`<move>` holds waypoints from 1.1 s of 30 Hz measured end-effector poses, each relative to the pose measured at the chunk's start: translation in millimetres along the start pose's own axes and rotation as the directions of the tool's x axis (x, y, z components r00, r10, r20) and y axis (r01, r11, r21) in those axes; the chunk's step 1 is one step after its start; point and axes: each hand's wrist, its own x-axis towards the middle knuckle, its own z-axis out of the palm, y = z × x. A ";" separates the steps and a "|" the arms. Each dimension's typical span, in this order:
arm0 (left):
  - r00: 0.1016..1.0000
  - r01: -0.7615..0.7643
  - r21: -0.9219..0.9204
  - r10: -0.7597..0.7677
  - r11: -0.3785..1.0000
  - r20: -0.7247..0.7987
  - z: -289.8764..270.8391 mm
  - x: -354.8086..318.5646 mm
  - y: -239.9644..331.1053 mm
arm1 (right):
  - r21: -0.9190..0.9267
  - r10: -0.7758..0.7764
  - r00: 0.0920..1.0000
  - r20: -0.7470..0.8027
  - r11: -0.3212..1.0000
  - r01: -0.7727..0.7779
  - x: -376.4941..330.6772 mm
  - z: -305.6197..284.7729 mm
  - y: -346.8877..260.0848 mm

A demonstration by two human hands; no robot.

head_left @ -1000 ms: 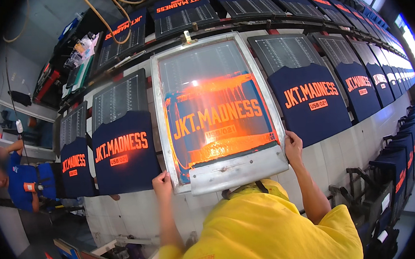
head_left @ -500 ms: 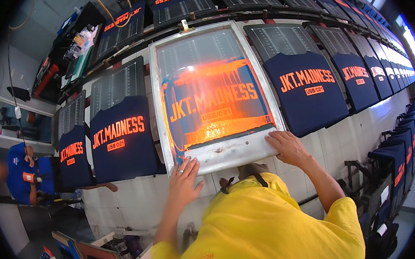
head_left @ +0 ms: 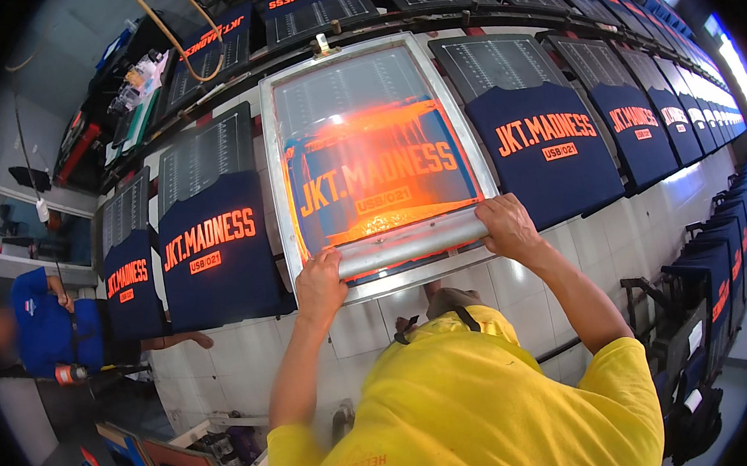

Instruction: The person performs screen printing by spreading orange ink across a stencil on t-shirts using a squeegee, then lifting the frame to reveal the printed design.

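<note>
A screen-printing frame (head_left: 276,166) with a metal rim lies over a black platen in the middle of the row. Orange ink (head_left: 381,222) is smeared on its mesh, and orange lettering shows there. Across the near part of the screen lies a wide metal squeegee (head_left: 413,241). My left hand (head_left: 321,286) is closed round its left end, the fingers curled over the top. At the opposite end, my right hand (head_left: 509,225) grips it the same way. The squeegee's lower edge is mostly hidden from above.
Navy shirts with orange prints lie on platens to the left (head_left: 210,249) and right (head_left: 550,156). A second row of platens (head_left: 319,10) runs behind. A cable (head_left: 171,38) hangs at upper left. A person in blue (head_left: 46,312) is at far left. Shirts hang on a rack (head_left: 715,283) at right.
Both hands have gone from lying on the squeegee with fingers spread to gripping its ends. The squeegee has moved away from me and tilted. The person in blue has shifted posture.
</note>
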 end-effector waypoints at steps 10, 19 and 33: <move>0.976 -0.127 0.073 0.137 0.989 -0.168 36.6 -17.9 -11.0 | -0.028 -0.001 1.000 -0.031 1.000 0.000 -17.6 18.6 -0.4; 0.984 -0.115 0.079 0.124 0.990 -0.125 27.4 93.4 -41.7 | -0.058 -0.034 0.999 -0.009 0.998 0.033 85.6 42.1 68.9; 0.997 -0.035 0.120 0.042 0.992 -0.059 0.2 224.0 -75.0 | -0.113 0.003 0.977 0.212 0.993 0.021 227.9 40.5 133.7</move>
